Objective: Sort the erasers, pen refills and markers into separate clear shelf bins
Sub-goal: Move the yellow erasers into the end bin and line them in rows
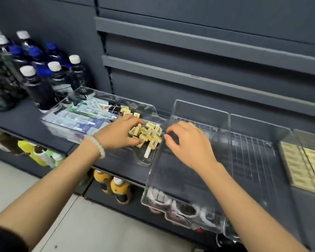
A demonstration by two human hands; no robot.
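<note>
Erasers (149,133) heaped under curled left hand (120,133) fingers, grasp uncertain; right hand (187,142) loose, holding nothing.

No legible text on any item.

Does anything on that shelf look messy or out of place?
Yes. The left bin holds a jumbled pile of yellow erasers mixed with packets and one white stick. The middle bin also juts past the shelf edge.
</note>
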